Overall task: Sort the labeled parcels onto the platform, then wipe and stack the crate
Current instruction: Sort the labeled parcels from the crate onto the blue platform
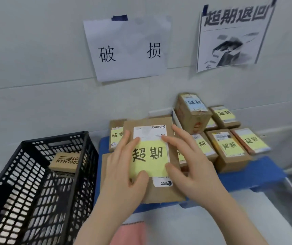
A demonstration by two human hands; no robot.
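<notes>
A flat brown parcel (156,191) with a yellow label reading 超期 lies on the blue platform (251,175), on top of other brown parcels. My left hand (124,167) rests on its left side with fingers spread and the thumb on the label. My right hand (191,160) presses its right side, fingers straight. A parcel labelled 破损 (116,137) stands behind on the left. Several parcels labelled 超期 (230,147) sit on the right of the platform. The black mesh crate (35,174) stands at the left with one small brown box (65,161) inside.
On the wall hang a paper sign reading 破损 (127,48) and a sign reading 超期退回 (233,34). A pink cloth (131,232) lies on the white surface at the bottom. A white ledge (291,137) runs along the right.
</notes>
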